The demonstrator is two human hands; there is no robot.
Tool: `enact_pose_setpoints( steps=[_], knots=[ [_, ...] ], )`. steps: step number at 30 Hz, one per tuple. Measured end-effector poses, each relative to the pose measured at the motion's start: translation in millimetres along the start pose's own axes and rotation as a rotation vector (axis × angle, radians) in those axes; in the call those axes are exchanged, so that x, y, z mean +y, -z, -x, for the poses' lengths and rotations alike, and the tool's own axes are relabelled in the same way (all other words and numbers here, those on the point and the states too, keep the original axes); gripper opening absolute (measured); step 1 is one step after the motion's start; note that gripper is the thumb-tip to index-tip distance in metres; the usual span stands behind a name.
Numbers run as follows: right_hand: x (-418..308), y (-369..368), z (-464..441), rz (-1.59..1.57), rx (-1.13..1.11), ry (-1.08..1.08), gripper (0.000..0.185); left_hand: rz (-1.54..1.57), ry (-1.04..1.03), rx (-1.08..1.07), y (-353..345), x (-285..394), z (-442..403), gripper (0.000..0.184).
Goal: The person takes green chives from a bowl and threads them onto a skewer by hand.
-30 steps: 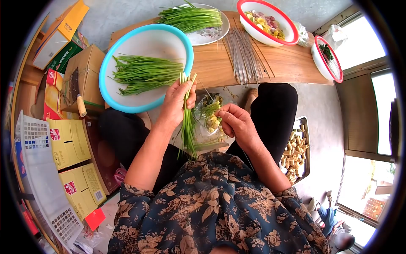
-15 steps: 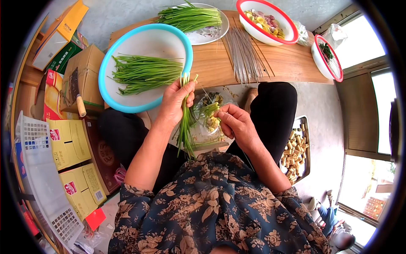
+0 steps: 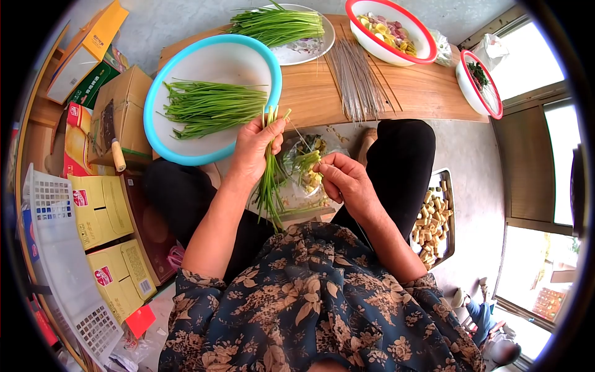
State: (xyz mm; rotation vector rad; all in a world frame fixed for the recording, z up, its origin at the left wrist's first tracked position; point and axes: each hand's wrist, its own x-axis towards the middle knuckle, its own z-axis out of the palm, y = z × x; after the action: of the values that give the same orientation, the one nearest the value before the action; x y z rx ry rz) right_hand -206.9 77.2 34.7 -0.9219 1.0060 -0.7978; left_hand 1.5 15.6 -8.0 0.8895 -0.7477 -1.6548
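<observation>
My left hand (image 3: 253, 149) is closed round a small bunch of green chives (image 3: 269, 186), pale cut ends up by the thumb and leaves hanging down. My right hand (image 3: 344, 177) is pinched at the near end of what looks like a thin metal skewer (image 3: 301, 136), which slants up toward the left hand. Green and yellowish pieces (image 3: 308, 162) show beside the right fingertips; whether they are on the skewer or behind it I cannot tell. More chives (image 3: 214, 106) lie in the blue-rimmed basin (image 3: 153, 124), just beyond the left hand.
On the wooden table (image 3: 304, 102) are a row of metal skewers (image 3: 356, 80), a white plate (image 3: 330, 43) of chives and red-rimmed bowls (image 3: 427, 59) of food. Below the hands is a plastic bag (image 3: 334, 146) of scraps. Rolled pieces fill a tray (image 3: 447, 242); boxes (image 3: 102, 214) stand left.
Both hands stay almost in place. The left hand and its chives have shifted very slightly, and the thin skewer shows more plainly between the hands.
</observation>
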Motion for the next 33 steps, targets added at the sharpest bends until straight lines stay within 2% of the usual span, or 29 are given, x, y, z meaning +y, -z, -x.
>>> enact_pose_setpoints(
  steps=[10, 24, 33],
  knots=[
    [-3, 1, 2, -0.002, -0.01, -0.016, 0.016, -0.189, -0.105, 0.024, 4, 4, 0, 0.016],
    [-6, 0, -1, 0.028, 0.018, -0.007, 0.017, -0.259, 0.002, -0.095, 0, 2, 4, 0.015],
    [-5, -1, -13, -0.004, 0.054, 0.021, 0.017, -0.256, 0.007, -0.048, -6, -12, 5, 0.02]
  ],
)
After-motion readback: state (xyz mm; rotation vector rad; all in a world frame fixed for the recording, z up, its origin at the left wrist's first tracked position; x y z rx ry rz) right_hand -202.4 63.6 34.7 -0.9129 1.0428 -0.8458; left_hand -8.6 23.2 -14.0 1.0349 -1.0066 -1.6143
